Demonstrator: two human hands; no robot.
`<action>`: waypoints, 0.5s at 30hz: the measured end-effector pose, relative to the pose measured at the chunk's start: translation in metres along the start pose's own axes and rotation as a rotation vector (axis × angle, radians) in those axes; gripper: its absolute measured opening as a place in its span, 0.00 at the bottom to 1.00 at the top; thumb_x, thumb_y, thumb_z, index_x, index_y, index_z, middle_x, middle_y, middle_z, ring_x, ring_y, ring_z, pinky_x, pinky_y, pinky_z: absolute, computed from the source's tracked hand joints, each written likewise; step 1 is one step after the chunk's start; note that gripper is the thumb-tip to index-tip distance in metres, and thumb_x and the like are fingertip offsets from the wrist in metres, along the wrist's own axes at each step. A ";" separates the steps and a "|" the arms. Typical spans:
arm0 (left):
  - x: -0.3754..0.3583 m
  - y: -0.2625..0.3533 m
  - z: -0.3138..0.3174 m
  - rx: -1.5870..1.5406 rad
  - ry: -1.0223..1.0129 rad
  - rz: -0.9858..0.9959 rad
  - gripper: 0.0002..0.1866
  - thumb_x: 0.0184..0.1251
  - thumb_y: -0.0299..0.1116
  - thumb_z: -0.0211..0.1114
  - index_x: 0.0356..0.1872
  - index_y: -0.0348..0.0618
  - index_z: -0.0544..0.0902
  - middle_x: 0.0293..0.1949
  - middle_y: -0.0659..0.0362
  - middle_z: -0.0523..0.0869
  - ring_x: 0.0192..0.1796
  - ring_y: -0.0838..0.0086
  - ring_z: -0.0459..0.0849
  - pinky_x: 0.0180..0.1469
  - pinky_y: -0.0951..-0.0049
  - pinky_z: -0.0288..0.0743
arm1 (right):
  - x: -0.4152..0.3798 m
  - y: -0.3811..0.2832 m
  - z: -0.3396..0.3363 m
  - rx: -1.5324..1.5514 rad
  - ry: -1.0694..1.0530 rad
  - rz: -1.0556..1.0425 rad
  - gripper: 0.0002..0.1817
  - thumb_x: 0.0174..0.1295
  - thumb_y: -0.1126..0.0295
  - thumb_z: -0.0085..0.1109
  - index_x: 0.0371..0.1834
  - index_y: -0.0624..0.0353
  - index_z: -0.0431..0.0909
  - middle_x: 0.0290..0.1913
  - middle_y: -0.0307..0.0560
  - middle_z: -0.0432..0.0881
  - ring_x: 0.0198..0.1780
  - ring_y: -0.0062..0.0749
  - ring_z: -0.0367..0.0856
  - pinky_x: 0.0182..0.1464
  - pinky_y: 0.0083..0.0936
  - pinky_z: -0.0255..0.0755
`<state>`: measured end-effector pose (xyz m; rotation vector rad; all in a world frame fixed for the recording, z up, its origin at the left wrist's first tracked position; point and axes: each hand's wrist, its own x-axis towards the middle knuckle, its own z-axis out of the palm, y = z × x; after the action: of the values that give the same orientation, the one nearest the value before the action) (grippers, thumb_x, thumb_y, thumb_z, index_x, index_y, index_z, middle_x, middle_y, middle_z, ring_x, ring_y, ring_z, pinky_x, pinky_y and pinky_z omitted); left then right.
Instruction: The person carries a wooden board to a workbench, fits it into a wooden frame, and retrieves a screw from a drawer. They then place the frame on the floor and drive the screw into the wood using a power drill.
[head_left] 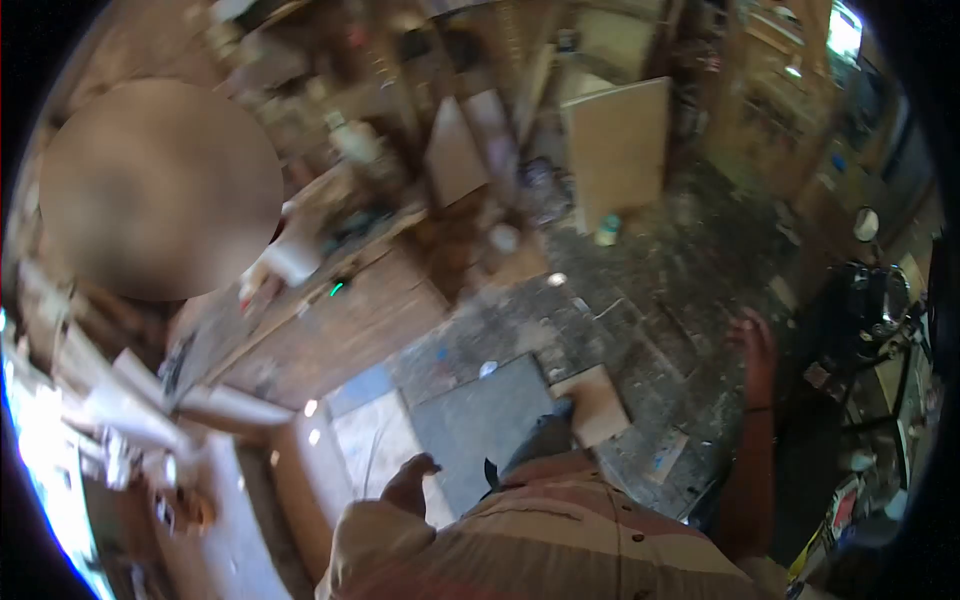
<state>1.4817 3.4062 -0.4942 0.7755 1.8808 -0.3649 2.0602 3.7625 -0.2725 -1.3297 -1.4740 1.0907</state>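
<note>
My left hand [412, 470] hangs low beside my striped shirt [560, 510], over the pale boards at my feet. Its fingers are foreshortened and blurred, and no object shows in it. Out to the right, my right hand [755, 338] is held away from my body above the dark floor, fingers apart and nothing in them. Below me, a grey flat panel [480, 410] lies between my left hand and a small tan board [592, 405]. My foot [560, 408] overlaps that board's edge in this view.
A wooden workbench [330, 325] with clutter on top stands at the left. Ahead, a large upright board [618, 145] leans near a green-labelled container [608, 230]. Dark machinery [880, 300] fills the right side. Scraps dot the worn floor [690, 270].
</note>
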 end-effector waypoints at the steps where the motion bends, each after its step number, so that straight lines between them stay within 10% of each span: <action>1: 0.052 0.035 -0.032 0.151 0.069 -0.012 0.22 0.59 0.48 0.65 0.46 0.41 0.84 0.42 0.52 0.84 0.50 0.62 0.82 0.54 0.59 0.75 | 0.062 -0.019 0.003 0.103 0.053 -0.080 0.14 0.70 0.61 0.52 0.48 0.60 0.76 0.35 0.40 0.80 0.35 0.23 0.78 0.37 0.26 0.73; 4: 0.154 0.219 -0.127 0.363 0.178 0.066 0.24 0.57 0.48 0.66 0.47 0.41 0.84 0.51 0.48 0.84 0.56 0.59 0.82 0.56 0.61 0.74 | 0.078 0.145 -0.039 -0.505 -0.185 -0.056 0.11 0.70 0.66 0.45 0.45 0.58 0.77 0.41 0.46 0.80 0.43 0.34 0.78 0.44 0.36 0.73; 5: 0.171 0.292 -0.148 0.222 0.323 0.339 0.25 0.57 0.51 0.65 0.46 0.40 0.84 0.47 0.48 0.85 0.51 0.57 0.83 0.52 0.58 0.75 | 0.068 0.227 -0.051 -0.822 -0.333 -0.090 0.12 0.70 0.69 0.42 0.44 0.58 0.77 0.45 0.49 0.80 0.48 0.40 0.78 0.47 0.41 0.73; 6: 0.120 0.392 -0.194 -0.151 0.319 0.510 0.24 0.60 0.51 0.64 0.47 0.41 0.82 0.45 0.49 0.86 0.46 0.54 0.83 0.49 0.56 0.76 | 0.034 0.229 -0.055 -1.025 -0.657 0.374 0.15 0.70 0.65 0.41 0.48 0.58 0.77 0.47 0.55 0.80 0.51 0.46 0.77 0.52 0.45 0.72; 7: 0.151 0.467 -0.226 0.125 0.436 1.073 0.21 0.63 0.48 0.63 0.50 0.44 0.81 0.45 0.50 0.86 0.45 0.56 0.84 0.48 0.59 0.77 | 0.014 0.251 -0.073 -0.904 -0.615 0.638 0.15 0.69 0.64 0.42 0.49 0.58 0.77 0.48 0.55 0.80 0.51 0.46 0.77 0.52 0.44 0.72; 10: 0.070 0.720 -0.327 -0.041 0.154 0.997 0.17 0.67 0.42 0.62 0.52 0.46 0.80 0.46 0.54 0.86 0.46 0.63 0.85 0.49 0.62 0.78 | 0.031 0.285 -0.115 -0.509 -0.283 1.109 0.17 0.68 0.61 0.45 0.52 0.59 0.75 0.48 0.57 0.80 0.50 0.45 0.78 0.52 0.43 0.72; 15: 0.171 0.994 -0.407 -0.311 0.047 0.976 0.16 0.66 0.39 0.63 0.52 0.43 0.80 0.44 0.57 0.86 0.46 0.69 0.84 0.47 0.66 0.79 | 0.210 0.339 -0.155 -0.345 -0.170 1.271 0.24 0.66 0.55 0.50 0.57 0.61 0.73 0.50 0.59 0.79 0.48 0.44 0.79 0.52 0.41 0.73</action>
<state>1.8053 4.4385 -0.3807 1.3586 1.3386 0.5458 2.2810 3.9996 -0.5514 -2.6030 -0.8264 1.7625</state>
